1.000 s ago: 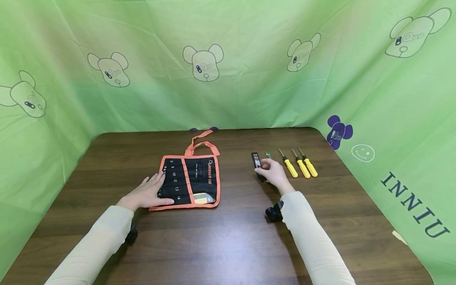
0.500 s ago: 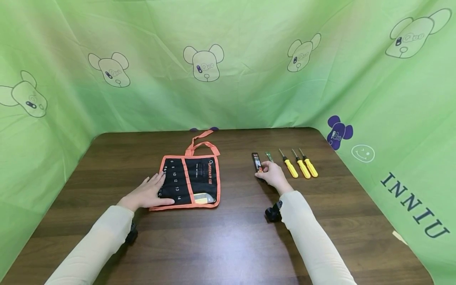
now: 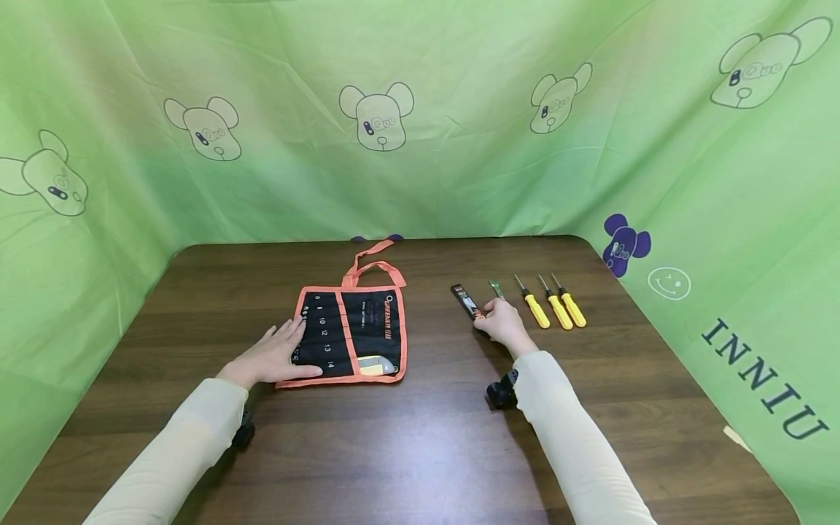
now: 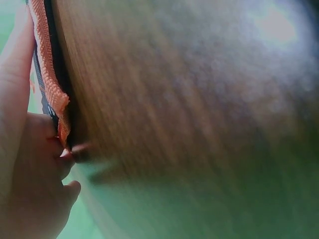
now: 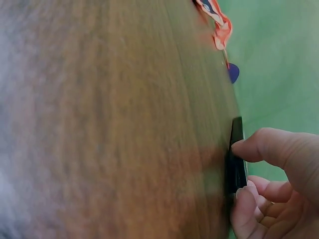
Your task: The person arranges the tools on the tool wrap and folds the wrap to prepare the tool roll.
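Note:
My left hand rests with spread, straight fingers on the left side of a black tool pouch with orange edging and printed numbers. In the left wrist view, its fingers lie along the orange edging. A yellow and grey utility knife shows in the pouch's near right corner. My right hand pinches the near end of a slim black case with a printed label, right of the pouch. In the right wrist view, thumb and fingers grip the case close over the table.
A small tool with a green end lies just beyond my right hand, partly hidden by it. Three yellow-handled screwdrivers lie side by side to its right. The pouch's orange ties trail toward the table's back edge. A green printed curtain surrounds the table.
My right hand has shifted to the near end of the black case. The case has turned, its far end swinging left. My left hand and the pouch have stayed put.

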Available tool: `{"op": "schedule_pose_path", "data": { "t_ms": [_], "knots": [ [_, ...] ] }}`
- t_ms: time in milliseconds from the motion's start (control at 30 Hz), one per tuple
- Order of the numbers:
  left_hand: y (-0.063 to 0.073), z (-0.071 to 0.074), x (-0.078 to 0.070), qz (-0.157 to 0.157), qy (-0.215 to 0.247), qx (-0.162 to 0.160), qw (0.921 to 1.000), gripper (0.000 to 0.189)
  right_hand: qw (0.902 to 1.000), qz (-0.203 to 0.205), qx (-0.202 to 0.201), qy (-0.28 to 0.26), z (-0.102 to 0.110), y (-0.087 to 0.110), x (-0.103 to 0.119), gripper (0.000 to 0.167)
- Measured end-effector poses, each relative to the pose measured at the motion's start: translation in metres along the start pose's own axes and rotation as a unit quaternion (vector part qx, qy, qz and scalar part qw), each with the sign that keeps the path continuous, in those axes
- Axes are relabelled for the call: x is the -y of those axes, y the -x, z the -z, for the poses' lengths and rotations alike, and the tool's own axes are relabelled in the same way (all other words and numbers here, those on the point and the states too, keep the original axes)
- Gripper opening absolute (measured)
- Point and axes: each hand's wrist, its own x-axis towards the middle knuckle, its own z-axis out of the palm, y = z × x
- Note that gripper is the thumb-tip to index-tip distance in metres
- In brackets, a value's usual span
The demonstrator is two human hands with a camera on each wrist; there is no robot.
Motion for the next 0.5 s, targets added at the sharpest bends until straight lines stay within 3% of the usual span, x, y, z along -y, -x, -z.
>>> {"op": "schedule_pose_path", "data": {
  "t_ms": [200, 500],
  "knots": [
    [0.0007, 0.0002, -0.0001, -0.002, 0.0, -0.002, 1.0, 0.107, 0.9992, 0.018, -0.029, 0.019, -0.0013, 0.0005, 0.0001, 0.023],
    [0.0006, -0.0001, -0.0005, -0.002, 0.002, -0.001, 1.0, 0.107, 0.9962, 0.036, -0.037, 0.07, 0.0005, 0.0039, 0.0028, 0.023]
  ]
}}
